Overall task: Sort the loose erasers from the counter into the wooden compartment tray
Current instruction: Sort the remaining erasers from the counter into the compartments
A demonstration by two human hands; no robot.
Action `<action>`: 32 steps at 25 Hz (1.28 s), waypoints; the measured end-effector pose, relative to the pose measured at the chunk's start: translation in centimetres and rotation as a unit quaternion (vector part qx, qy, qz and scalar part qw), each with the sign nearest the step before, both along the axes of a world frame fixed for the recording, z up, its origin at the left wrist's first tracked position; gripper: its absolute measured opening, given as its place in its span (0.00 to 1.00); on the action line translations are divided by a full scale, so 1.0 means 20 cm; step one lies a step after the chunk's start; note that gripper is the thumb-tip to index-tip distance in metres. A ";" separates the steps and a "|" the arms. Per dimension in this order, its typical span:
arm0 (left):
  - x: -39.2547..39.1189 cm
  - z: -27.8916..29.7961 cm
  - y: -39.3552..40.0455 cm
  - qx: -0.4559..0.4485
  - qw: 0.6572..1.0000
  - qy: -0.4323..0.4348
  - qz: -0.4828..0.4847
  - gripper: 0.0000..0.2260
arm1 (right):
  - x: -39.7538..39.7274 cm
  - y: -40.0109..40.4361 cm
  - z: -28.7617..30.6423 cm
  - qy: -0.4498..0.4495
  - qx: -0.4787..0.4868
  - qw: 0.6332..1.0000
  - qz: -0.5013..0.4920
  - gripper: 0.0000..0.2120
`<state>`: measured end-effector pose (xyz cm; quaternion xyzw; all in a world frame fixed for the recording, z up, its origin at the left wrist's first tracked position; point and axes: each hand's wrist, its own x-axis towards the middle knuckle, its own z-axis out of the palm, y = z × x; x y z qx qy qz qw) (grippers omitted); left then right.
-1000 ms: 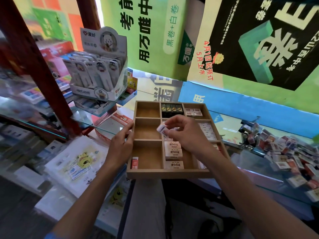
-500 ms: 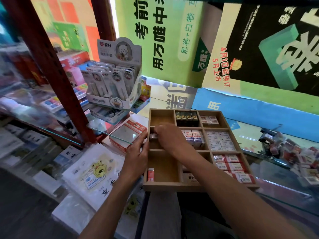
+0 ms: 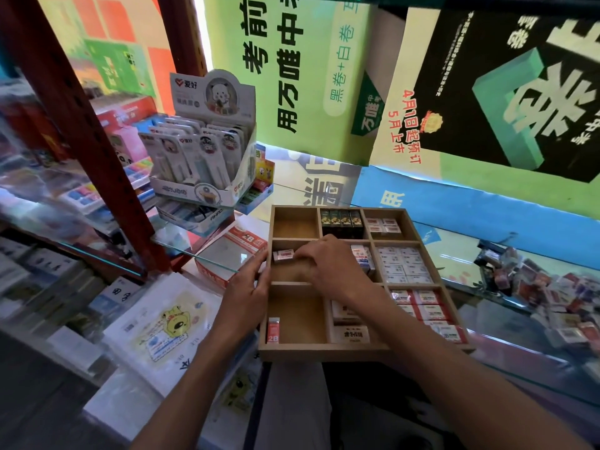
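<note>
Since a second ago the right hand (image 3: pixel 328 267) has carried a small red-and-white eraser (image 3: pixel 283 255) from above the tray's middle into the wooden compartment tray's (image 3: pixel 324 352) left middle cell, fingertips pinching it. Left hand (image 3: pixel 250 287) grips the tray's left wall, fingers curled. One eraser marked "2B" (image 3: pixel 273 330) stands in the near-left cell. Loose erasers (image 3: pixel 552 293) are heaped on the counter at right.

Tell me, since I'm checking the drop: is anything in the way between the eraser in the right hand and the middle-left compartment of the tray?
Nothing visible. The right hand holds the eraser directly over the middle-left compartment of the wooden tray, whose visible floor is bare. The left hand grips only the tray's outer left edge.
</note>
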<state>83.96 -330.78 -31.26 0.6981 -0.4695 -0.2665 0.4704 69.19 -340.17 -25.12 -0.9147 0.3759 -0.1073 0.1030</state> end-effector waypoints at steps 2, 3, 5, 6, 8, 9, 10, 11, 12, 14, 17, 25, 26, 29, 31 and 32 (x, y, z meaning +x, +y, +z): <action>-0.01 0.04 0.01 0.012 0.997 -0.074 0.000 0.16 | -0.06 0.01 0.02 -0.044 0.036 0.998 -0.014 0.17; -0.01 0.06 0.01 0.020 0.989 -0.147 0.004 0.16 | -0.09 0.01 0.03 -0.055 0.050 0.997 -0.020 0.17; -0.02 0.10 0.00 0.072 0.950 -0.302 -0.026 0.17 | -0.16 0.02 0.04 -0.079 0.056 0.995 -0.033 0.17; -0.01 0.12 -0.02 0.117 0.929 -0.346 -0.050 0.18 | -0.19 0.03 0.05 -0.092 0.052 0.994 -0.038 0.17; 0.00 0.17 -0.05 0.191 0.904 -0.375 -0.077 0.19 | -0.26 0.04 0.06 -0.111 0.031 0.992 -0.050 0.16; 0.00 0.18 -0.07 0.209 0.895 -0.385 -0.081 0.20 | -0.30 0.04 0.07 -0.117 0.018 0.991 -0.054 0.16; 0.00 0.19 -0.07 0.222 0.885 -0.400 -0.081 0.21 | -0.33 0.04 0.07 -0.123 0.008 0.991 -0.057 0.15; -0.01 0.19 -0.08 0.235 0.875 -0.416 -0.081 0.21 | -0.35 0.04 0.07 -0.127 0.002 0.990 -0.060 0.15; -0.01 0.20 -0.09 0.247 0.866 -0.427 -0.079 0.22 | -0.37 0.04 0.08 -0.130 -0.001 0.989 -0.064 0.15; -0.04 0.21 -0.10 0.272 0.852 -0.441 -0.071 0.22 | -0.41 0.04 0.08 -0.136 0.000 0.988 -0.070 0.14; -0.10 0.25 -0.10 0.257 0.842 -0.473 -0.037 0.21 | -0.46 0.06 0.09 -0.155 -0.004 0.985 -0.069 0.14; -0.75 0.32 -0.18 -0.054 0.873 -0.470 -0.117 0.16 | -0.86 0.07 0.06 -0.214 -0.039 0.960 -0.175 0.13; -0.88 0.31 -0.21 -0.069 0.869 -0.466 -0.152 0.17 | -0.94 0.06 0.04 -0.206 -0.043 0.958 -0.196 0.13; -1.19 0.28 -0.25 -0.085 0.852 -0.453 -0.247 0.18 | -1.20 0.05 -0.03 -0.206 -0.059 0.942 -0.256 0.19; -1.37 0.26 -0.25 -0.085 0.835 -0.448 -0.308 0.18 | -1.42 0.05 -0.10 -0.189 -0.073 0.924 -0.324 0.16; -1.45 0.25 -0.24 -0.074 0.824 -0.450 -0.337 0.19 | -1.53 0.05 -0.13 -0.181 -0.087 0.914 -0.353 0.15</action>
